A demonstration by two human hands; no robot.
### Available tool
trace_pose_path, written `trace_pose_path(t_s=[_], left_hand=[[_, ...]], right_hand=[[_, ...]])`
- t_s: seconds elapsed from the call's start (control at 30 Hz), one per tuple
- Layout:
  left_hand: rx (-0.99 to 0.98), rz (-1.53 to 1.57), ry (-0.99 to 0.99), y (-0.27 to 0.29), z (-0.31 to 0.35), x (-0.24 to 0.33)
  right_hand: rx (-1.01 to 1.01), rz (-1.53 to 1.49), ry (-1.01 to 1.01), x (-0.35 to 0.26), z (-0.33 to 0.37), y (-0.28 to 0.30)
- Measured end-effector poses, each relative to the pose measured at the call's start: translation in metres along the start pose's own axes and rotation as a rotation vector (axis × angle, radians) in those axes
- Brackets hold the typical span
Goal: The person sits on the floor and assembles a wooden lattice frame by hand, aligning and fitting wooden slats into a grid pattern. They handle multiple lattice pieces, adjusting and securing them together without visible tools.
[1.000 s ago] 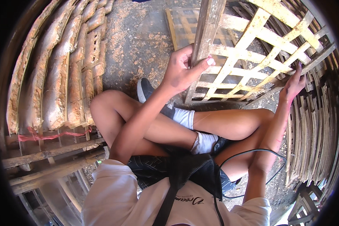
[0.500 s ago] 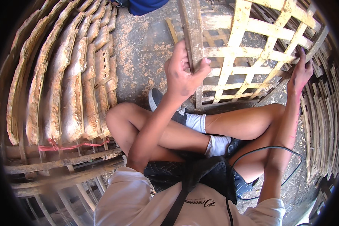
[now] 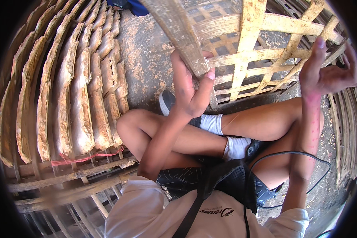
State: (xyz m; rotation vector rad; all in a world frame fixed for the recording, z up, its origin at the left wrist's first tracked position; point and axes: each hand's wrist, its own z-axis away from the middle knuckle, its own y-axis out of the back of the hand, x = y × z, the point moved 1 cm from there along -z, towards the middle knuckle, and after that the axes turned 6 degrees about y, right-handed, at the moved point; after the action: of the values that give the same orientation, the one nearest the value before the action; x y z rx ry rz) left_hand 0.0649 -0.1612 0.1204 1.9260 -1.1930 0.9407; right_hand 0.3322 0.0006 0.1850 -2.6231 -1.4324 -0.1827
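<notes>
A lattice panel [image 3: 246, 55] of pale, crossed bamboo-like strips stands tilted in front of my crossed legs, with a greyish wooden bar along its left side. My left hand [image 3: 191, 89] is closed round that bar near its lower part, the thumb on the near side and the fingers behind. At the panel's right edge, my right hand [image 3: 327, 75] is off the frame with thumb and fingers apart. Nothing shows in it, and its fingers are slightly blurred. The panel's top runs out of view.
On the left, rows of rough, crusted sheets [image 3: 83, 99] lean upright along a slatted wooden rack [image 3: 73, 174], with a pink string [image 3: 85, 158] near their lower ends. More stacked panels [image 3: 345, 135] stand at the right. A black cable [image 3: 323, 160] loops by my right forearm. Crumbs litter the grey floor [image 3: 144, 59].
My right hand has let go of the panel's right edge and opened. The bar in my left hand now leans further left at its top. My left hand keeps its grip.
</notes>
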Motion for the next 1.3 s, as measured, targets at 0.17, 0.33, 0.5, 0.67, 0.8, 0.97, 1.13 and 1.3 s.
trace_pose_path(t_s=[0.17, 0.33, 0.5, 0.67, 0.8, 0.97, 1.13, 1.3], left_hand=[[0.034, 0.148, 0.114, -0.005, 0.004, 0.018], [0.069, 0.250, 0.151, -0.006, 0.005, 0.016], [0.051, 0.273, 0.162, -0.006, 0.008, 0.012], [0.036, 0.199, 0.037, -0.005, 0.008, 0.009], [-0.018, 0.170, 0.035, -0.004, 0.011, 0.012], [-0.025, 0.215, 0.050, -0.007, 0.013, 0.013], [0.073, 0.283, 0.236, -0.006, 0.022, 0.024], [0.041, 0.353, 0.227, -0.011, 0.012, 0.027]], right_hand=[[-0.434, -0.475, 0.056, -0.104, -0.017, -0.020], [-0.687, -0.736, -0.317, -0.133, 0.004, -0.028], [-0.656, -0.845, -0.475, -0.146, 0.020, -0.031], [-0.526, -0.856, -0.482, -0.151, 0.033, -0.038], [-0.430, -0.747, -0.312, -0.152, 0.030, -0.037], [-0.414, -0.746, -0.329, -0.153, 0.034, -0.034], [-0.406, -0.843, -0.391, -0.161, 0.032, -0.032], [-0.451, -0.766, -0.411, -0.146, 0.014, -0.031]])
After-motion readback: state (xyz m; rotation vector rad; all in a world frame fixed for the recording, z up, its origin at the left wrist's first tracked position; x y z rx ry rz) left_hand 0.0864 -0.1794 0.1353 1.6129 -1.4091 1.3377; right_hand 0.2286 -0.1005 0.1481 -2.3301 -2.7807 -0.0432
